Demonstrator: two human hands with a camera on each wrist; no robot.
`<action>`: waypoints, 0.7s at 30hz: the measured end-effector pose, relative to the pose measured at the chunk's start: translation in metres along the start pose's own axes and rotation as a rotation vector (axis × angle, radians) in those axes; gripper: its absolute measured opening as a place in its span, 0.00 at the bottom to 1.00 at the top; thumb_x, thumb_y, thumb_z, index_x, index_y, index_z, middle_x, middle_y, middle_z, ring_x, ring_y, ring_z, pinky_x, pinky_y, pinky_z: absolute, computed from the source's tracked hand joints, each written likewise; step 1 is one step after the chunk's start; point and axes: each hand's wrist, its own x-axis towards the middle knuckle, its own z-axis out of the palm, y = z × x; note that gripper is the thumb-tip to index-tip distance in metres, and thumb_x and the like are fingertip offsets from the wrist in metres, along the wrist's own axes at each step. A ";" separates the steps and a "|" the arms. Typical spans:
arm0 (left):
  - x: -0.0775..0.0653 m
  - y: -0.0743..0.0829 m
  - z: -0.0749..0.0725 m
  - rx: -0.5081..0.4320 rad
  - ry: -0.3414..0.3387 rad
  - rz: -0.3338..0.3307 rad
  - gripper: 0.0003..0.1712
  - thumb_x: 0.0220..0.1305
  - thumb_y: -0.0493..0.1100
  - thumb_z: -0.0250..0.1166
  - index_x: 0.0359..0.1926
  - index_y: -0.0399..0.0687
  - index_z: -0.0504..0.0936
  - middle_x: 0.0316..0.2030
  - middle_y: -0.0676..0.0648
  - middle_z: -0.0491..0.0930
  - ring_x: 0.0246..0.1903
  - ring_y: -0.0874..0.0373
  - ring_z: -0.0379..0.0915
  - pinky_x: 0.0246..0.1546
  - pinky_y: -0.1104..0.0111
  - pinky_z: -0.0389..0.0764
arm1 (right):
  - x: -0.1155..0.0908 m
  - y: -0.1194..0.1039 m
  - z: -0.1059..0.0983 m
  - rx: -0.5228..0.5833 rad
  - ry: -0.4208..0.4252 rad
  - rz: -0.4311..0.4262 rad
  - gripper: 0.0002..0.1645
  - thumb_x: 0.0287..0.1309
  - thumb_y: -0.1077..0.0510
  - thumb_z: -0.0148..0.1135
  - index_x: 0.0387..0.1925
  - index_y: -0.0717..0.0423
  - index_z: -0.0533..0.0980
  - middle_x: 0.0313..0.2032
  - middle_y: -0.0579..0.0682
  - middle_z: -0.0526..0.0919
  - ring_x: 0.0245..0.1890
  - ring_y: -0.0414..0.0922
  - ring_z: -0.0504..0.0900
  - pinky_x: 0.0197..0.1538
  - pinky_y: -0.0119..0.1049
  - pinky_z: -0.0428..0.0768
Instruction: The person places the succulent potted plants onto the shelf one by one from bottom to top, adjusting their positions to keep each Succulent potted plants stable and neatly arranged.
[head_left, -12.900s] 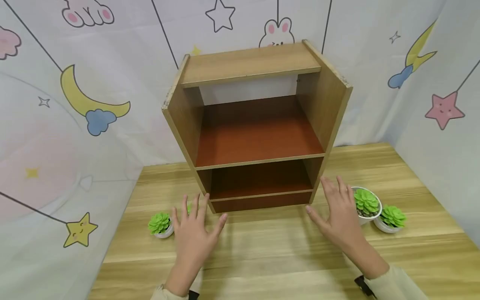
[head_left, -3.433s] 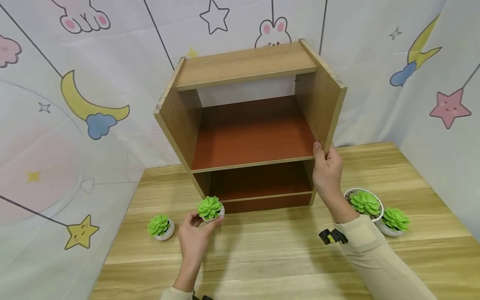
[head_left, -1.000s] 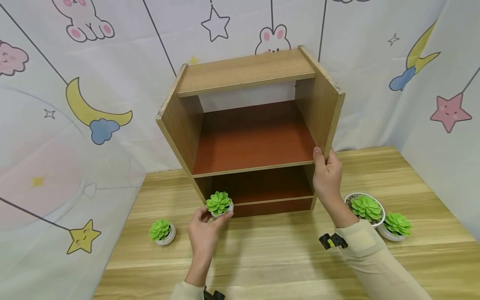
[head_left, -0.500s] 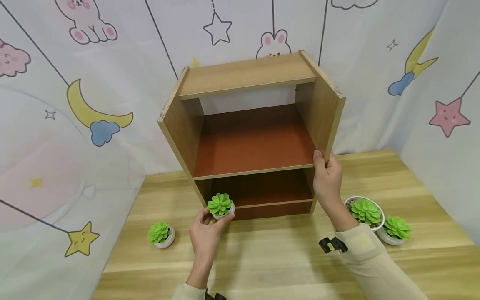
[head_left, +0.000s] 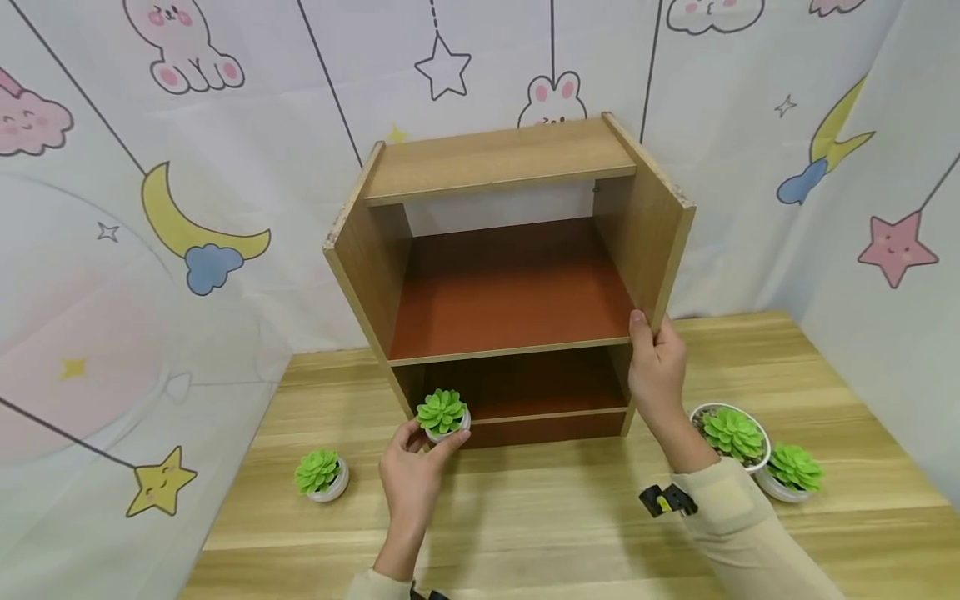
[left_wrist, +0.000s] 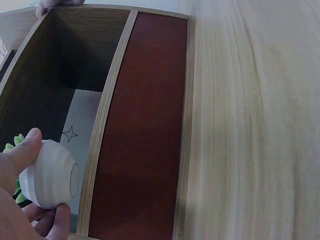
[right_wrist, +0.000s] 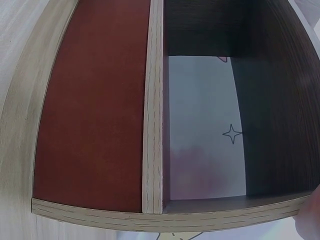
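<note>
A small potted succulent (head_left: 442,412), bright green in a white ribbed pot, is pinched between thumb and fingers of my left hand (head_left: 411,468). It is at the lower left opening of a wooden shelf unit (head_left: 510,346) with reddish-brown boards. In the left wrist view the white pot (left_wrist: 51,175) is tipped on its side, its base facing the red front panel (left_wrist: 137,125). My right hand (head_left: 657,367) grips the front edge of the unit's right side panel, thumb on the inner side. Only a fingertip (right_wrist: 308,220) of it shows in the right wrist view.
Another small succulent (head_left: 321,475) stands on the table (head_left: 540,517) at the left. Right of the unit stand a larger white-rimmed potted succulent (head_left: 733,435) and a small one (head_left: 791,472) beside it. A printed cloth (head_left: 300,108) hangs behind the unit.
From open hands over the table, my left hand has lifted a small succulent to the unit's lower opening and my right has gripped the side panel. Over the last second both hands hardly move.
</note>
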 end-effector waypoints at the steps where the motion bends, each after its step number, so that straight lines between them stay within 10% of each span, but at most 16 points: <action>1: 0.000 0.000 0.000 0.001 0.003 0.002 0.48 0.33 0.58 0.84 0.54 0.37 0.79 0.50 0.41 0.80 0.51 0.51 0.76 0.47 0.60 0.78 | 0.001 0.000 0.000 -0.002 -0.003 -0.006 0.16 0.71 0.65 0.49 0.41 0.78 0.77 0.17 0.44 0.60 0.26 0.40 0.63 0.31 0.35 0.61; 21: 0.002 0.001 0.003 -0.026 0.040 -0.011 0.50 0.36 0.56 0.84 0.58 0.32 0.77 0.55 0.35 0.76 0.54 0.43 0.74 0.50 0.56 0.76 | -0.001 0.005 0.000 0.007 0.010 0.015 0.17 0.72 0.63 0.49 0.46 0.77 0.76 0.26 0.49 0.75 0.34 0.40 0.68 0.38 0.32 0.67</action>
